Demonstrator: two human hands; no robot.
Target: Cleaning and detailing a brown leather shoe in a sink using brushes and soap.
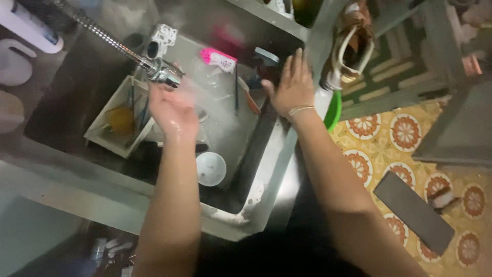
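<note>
Left hand (173, 114) open, palm up, wet, under the chrome spray faucet head (163, 72) over the stainless steel sink (256, 205). Right hand (293, 84) open, fingers spread, above the sink's right edge. Inside: white rectangular tray (105, 134) holding utensils, small round white bowl (210, 169) near the front corner.

Motion blur smears the left hand (173, 114) under the faucet head (163, 72).

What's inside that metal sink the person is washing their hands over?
In the sink: a small white bowl, a white tray holding something yellow and utensils, and a pink-and-white item. The left hand and spray hide what lies beneath them.
</note>
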